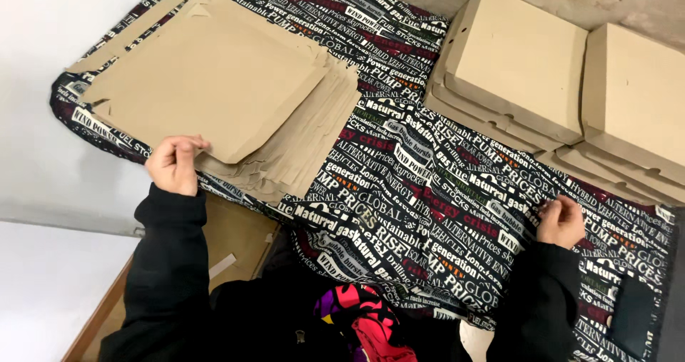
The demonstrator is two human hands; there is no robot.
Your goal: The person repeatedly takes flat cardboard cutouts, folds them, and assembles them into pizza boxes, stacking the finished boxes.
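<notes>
A stack of flat brown cardboard box blanks [221,84] lies on the left of a black cloth printed with white, red and green lettering [421,191]. My left hand [175,164] pinches the near edge of the top blank, lifting it slightly. At the right, my right hand [561,221] rests on the cloth with fingers curled, gripping nothing that I can see. Both arms wear black sleeves.
Folded cardboard boxes are stacked at the back right, one pile [514,62] and another [635,105] beside it. A white wall [43,84] runs along the left. A wooden surface [228,241] shows below the cloth's edge, and a pink garment [367,319] is near me.
</notes>
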